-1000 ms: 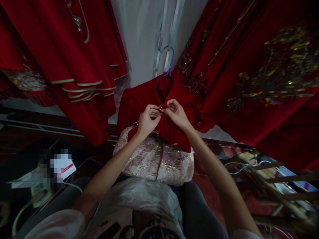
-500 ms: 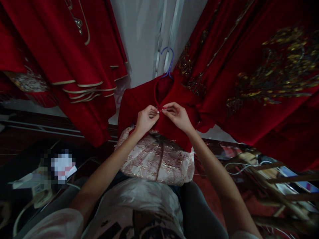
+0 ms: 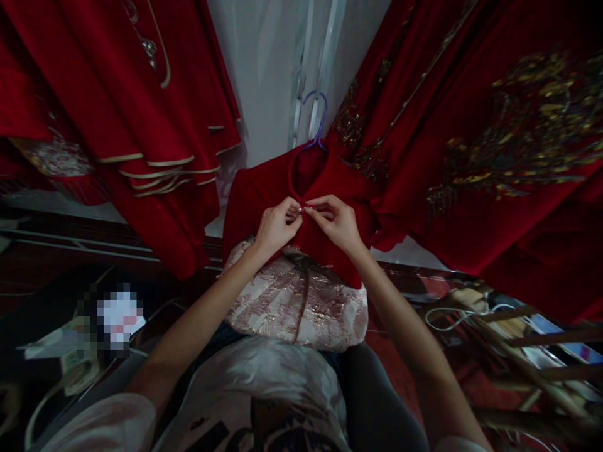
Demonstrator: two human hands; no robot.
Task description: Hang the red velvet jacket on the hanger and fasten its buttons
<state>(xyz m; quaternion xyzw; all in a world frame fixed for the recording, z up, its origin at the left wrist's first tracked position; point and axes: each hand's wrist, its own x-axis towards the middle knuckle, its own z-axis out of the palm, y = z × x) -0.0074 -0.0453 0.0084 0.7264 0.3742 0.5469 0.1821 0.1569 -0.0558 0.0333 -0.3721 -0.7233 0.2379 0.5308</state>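
Note:
A small red velvet jacket (image 3: pixel 254 194) hangs in front of me on a purple hanger (image 3: pixel 316 119). Under it hangs a pale pink and gold brocade skirt (image 3: pixel 296 304). My left hand (image 3: pixel 276 227) pinches the left front edge of the jacket just below the collar. My right hand (image 3: pixel 335 221) pinches the right front edge. The fingertips of both hands meet at a small pearl-like button (image 3: pixel 301 208) on the jacket's opening.
Red garments with gold trim (image 3: pixel 155 125) hang at the left. Red robes with gold embroidery (image 3: pixel 494 144) hang at the right. A white wall and metal rails (image 3: pixel 306 56) stand behind. Cables and wooden bars (image 3: pixel 499 326) lie at the lower right, papers (image 3: pixel 117 314) at the lower left.
Both hands have stayed at the jacket's opening, shifting slightly down and closer together. The fingertips now pinch tighter around the button.

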